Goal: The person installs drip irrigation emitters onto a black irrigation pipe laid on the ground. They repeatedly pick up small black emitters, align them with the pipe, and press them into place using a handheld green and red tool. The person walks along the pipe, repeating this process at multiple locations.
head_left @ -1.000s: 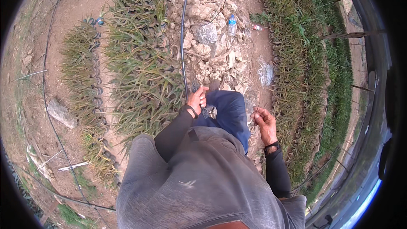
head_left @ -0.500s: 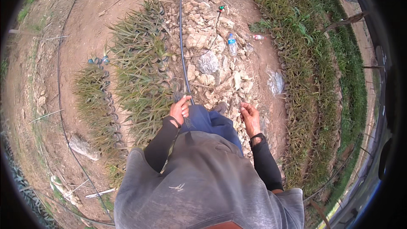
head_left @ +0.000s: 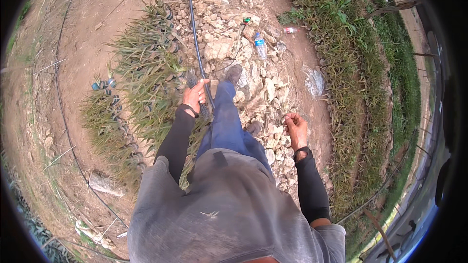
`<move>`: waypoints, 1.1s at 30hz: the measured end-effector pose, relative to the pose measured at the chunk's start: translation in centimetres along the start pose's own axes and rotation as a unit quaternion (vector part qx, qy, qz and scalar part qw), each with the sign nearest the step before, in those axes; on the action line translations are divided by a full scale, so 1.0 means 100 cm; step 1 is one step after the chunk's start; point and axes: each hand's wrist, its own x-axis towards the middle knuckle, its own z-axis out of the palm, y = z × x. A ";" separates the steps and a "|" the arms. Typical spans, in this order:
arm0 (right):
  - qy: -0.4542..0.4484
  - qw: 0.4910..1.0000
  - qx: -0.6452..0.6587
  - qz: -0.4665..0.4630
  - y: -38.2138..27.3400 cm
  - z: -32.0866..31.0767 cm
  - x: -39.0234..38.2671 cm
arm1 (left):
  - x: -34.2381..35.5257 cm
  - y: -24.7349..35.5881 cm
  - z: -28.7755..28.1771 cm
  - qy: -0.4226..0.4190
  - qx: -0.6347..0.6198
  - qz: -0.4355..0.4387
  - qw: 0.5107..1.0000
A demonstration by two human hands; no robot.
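Note:
My left hand is closed round a bundle of thin grey wire-like strands, held at my left side beside the black hose. My right hand is raised over the pale rubble, thumb and fingertips pinched together; whatever is between them is too fine to make out. Below me, my legs in blue trousers stand mid-stride on the stones, one shoe ahead of the other.
Rocks form a rough strip. Rows of potted spiky plants line both sides. A plastic bottle, red-labelled container, crumpled clear plastic, small green-topped fitting and thin pipes lie or stand about.
A shoe has come forward onto the rocks and both legs show more. My left hand has moved up and left with the bundle; my right hand stays pinched.

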 end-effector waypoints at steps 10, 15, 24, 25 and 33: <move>0.009 0.996 0.014 -0.090 -0.063 0.097 0.165 | 0.168 0.074 0.099 -0.006 0.117 0.106 0.987; -0.029 0.987 -0.054 -0.150 -0.099 0.154 0.223 | 0.213 0.077 0.114 -0.007 0.111 0.113 0.987; 0.006 0.973 -0.119 -0.195 -0.126 0.208 0.264 | 0.237 0.073 0.116 -0.012 0.024 0.027 0.999; 0.003 0.976 -0.108 -0.186 -0.124 0.211 0.269 | 0.237 0.074 0.114 -0.009 0.014 0.017 1.000; 0.003 0.996 -0.045 -0.075 -0.070 0.166 0.267 | 0.226 0.048 0.067 0.017 0.033 -0.054 0.998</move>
